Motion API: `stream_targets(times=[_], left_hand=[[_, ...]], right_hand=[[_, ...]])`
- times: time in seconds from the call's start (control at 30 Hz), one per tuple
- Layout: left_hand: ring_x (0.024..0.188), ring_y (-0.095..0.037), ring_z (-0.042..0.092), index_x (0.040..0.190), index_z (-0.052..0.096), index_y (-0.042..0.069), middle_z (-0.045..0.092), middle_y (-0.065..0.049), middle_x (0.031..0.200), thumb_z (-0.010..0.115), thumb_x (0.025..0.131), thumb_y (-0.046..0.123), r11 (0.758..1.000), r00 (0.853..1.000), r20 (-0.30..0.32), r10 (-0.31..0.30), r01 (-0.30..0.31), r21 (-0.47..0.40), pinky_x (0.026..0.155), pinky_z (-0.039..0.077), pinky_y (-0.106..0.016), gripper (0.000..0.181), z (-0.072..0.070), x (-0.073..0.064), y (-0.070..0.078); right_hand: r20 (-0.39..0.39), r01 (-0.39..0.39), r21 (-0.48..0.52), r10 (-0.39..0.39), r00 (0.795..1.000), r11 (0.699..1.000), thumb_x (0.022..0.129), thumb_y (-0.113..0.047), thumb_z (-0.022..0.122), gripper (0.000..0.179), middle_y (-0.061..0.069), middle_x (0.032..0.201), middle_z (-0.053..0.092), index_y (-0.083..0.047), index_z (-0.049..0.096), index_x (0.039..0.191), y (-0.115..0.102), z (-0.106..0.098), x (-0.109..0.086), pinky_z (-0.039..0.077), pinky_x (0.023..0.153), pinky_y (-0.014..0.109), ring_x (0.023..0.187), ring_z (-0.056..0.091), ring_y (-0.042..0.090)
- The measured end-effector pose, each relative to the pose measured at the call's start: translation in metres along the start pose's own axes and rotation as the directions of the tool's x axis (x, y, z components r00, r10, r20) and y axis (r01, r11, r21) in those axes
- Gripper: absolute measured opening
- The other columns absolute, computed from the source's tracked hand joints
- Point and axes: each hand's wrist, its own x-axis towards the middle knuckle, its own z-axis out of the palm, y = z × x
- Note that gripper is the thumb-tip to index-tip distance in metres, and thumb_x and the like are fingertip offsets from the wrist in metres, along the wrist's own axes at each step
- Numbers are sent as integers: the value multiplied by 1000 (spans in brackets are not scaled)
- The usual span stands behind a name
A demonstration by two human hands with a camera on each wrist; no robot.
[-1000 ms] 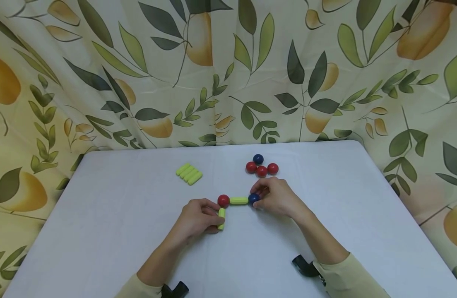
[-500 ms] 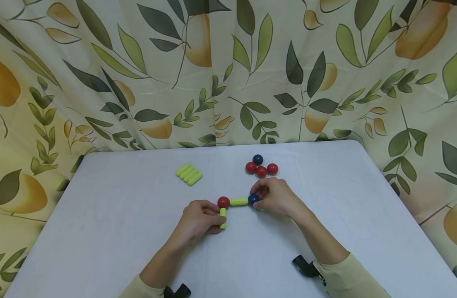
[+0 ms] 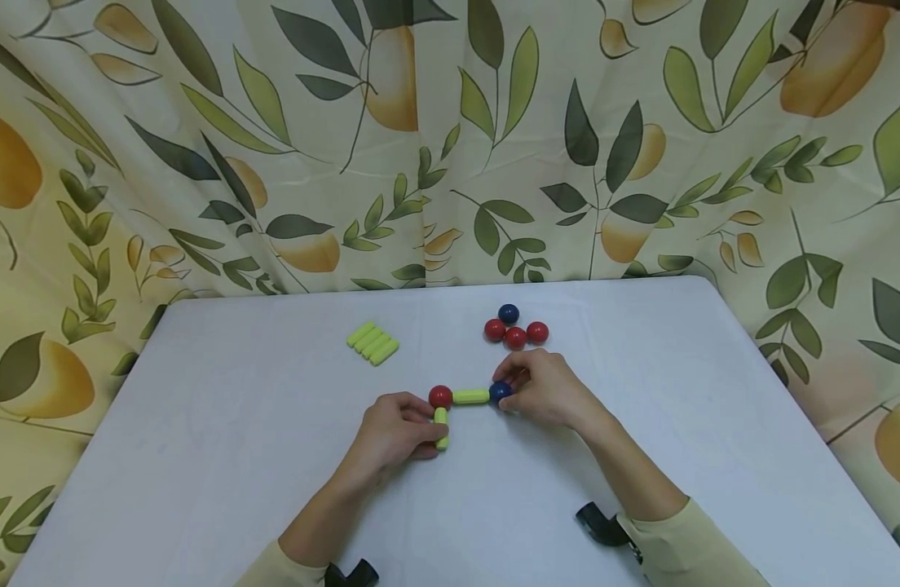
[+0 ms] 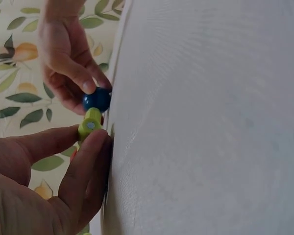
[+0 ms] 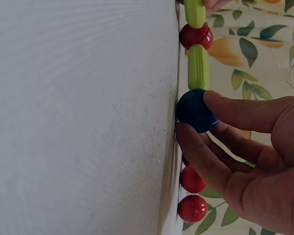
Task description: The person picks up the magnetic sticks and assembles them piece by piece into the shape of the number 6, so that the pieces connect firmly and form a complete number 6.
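In the head view a short lime-green rod (image 3: 470, 396) joins a red ball (image 3: 440, 397) on its left to a blue ball (image 3: 500, 392) on its right. My left hand (image 3: 393, 432) pinches a second green rod (image 3: 441, 440) between thumb and fingers, its far end against the red ball's near side. The left wrist view shows a pale round spot on the end of that held rod (image 4: 90, 125). With thumb and fingertips my right hand (image 3: 545, 387) holds the blue ball. From the right wrist view, the blue ball (image 5: 197, 111), rod and red ball (image 5: 196, 37) stand in one line.
Several green rods (image 3: 372, 342) lie side by side at the back left of the white table (image 3: 200, 424). Behind my right hand, a loose blue ball (image 3: 509, 314) sits by several red balls (image 3: 516, 337). A leaf-patterned curtain (image 3: 494, 163) hangs behind the table's far edge.
My left hand has shifted slightly right with its rod, which now stands straighter below the red ball. The right hand has stayed on the blue ball.
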Motion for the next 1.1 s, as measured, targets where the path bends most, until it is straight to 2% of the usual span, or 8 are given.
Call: stream_targets(times=[0.87, 1.1], left_hand=[[66, -16, 72, 112, 68, 2, 72, -8, 86, 84, 85, 13, 995, 1000, -2, 25, -25, 93, 67, 63, -29, 33, -2, -2, 3], [66, -16, 73, 112, 70, 2, 74, -7, 84, 83, 87, 13, 992, 999, 3, 37, -37, 123, 67, 63, -30, 31, -7, -3, 5]], right_hand=[[-10, -9, -8, 9, 1000, 1000, 81, -8, 87, 28, 5, 94, 70, -10, 77, 108, -1, 0, -1, 58, 75, 31, 91, 63, 22], [-9, -9, -1, 9, 1000, 1000, 82, -8, 87, 28, 6, 95, 70, -10, 77, 108, -1, 0, -1, 58, 75, 31, 91, 63, 22]])
